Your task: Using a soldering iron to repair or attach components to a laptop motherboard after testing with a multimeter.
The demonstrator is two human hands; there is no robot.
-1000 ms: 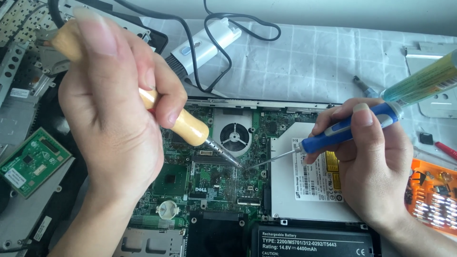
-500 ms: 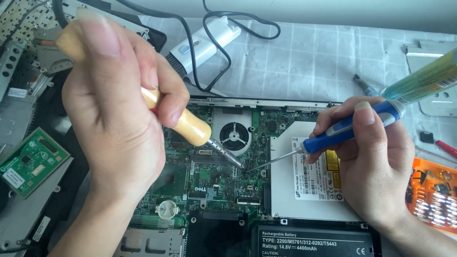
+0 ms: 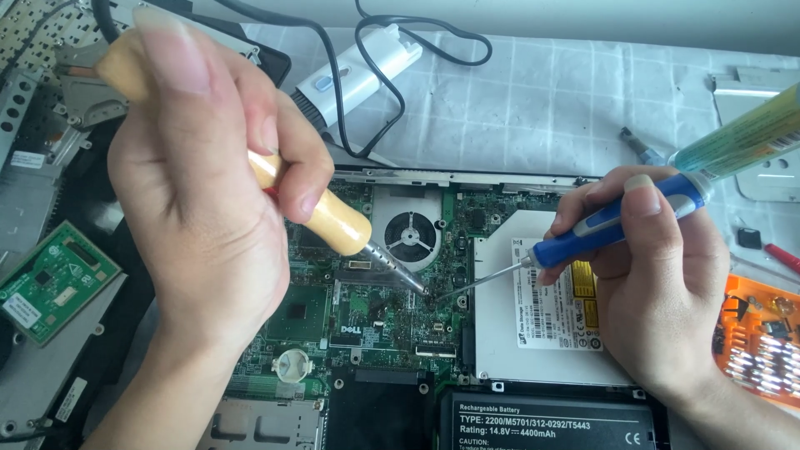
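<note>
Hands (image 3: 200,208) (image 3: 658,283) hold tools — tips meeting on motherboard (image 3: 375,308).

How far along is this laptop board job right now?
Done: the laptop is opened, its board bare, and a small green card lies aside. In hand: the left hand holds a wooden-handled iron and the right hand a blue screwdriver, tips meeting on the board. Left: everything remains unassembled.

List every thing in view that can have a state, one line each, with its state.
Left hand: shut on wooden-handled tool, tip down on the circuit board.
Right hand: shut on blue screwdriver, tip at the same spot.
Laptop: opened up, insides bare.
Fan: uncovered.
Battery: seated in the laptop.
Small green board: lying loose, apart from the laptop.
</note>
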